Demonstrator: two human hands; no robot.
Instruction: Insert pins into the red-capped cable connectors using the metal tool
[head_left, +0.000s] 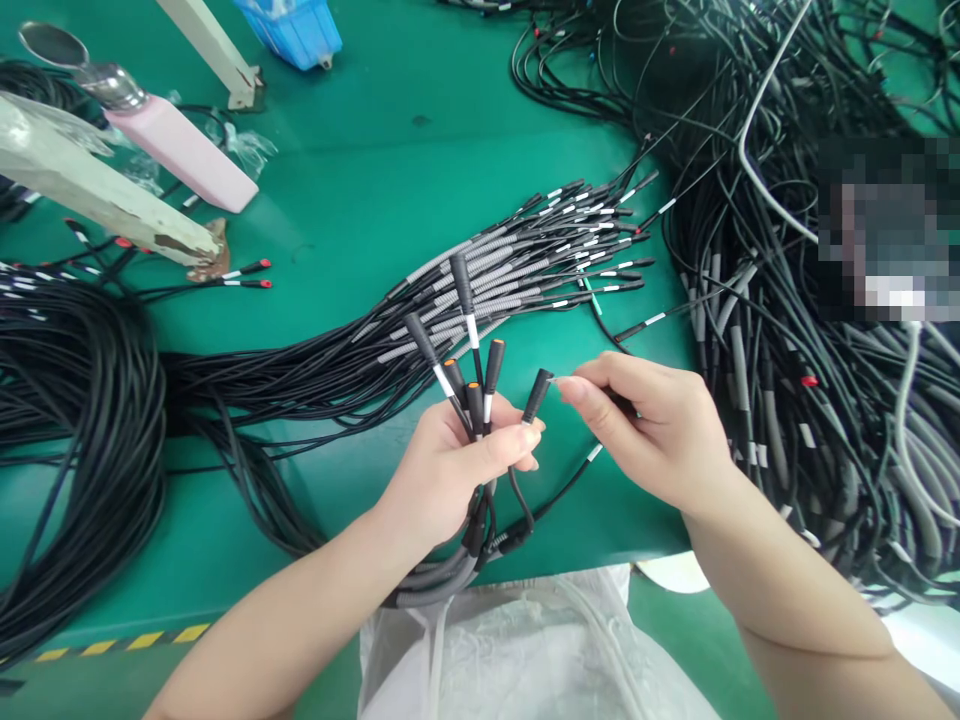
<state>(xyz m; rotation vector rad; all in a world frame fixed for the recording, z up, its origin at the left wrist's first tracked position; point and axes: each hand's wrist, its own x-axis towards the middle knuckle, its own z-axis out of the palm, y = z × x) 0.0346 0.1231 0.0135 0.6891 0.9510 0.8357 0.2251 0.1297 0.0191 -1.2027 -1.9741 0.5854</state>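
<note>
My left hand (457,470) grips several black cable ends, some with orange tips and white labels. One black connector (537,394) stands between its thumb and fingers, its open end toward my right hand (645,425). The right thumb and index finger are pinched together at that end, on something small and pale that I cannot make out. From the left hand the cables run down into a thick grey and black harness (442,580) near my lap. Beyond the hands lies a long bundle of cables (480,290) with grey sleeves and white labels.
Coiled black cables (82,440) lie at the left, and a large tangled cable heap (750,330) fills the right. A pink bottle (187,155), a blue bin (292,30) and white metal legs (112,180) stand at the upper left of the green table (360,210).
</note>
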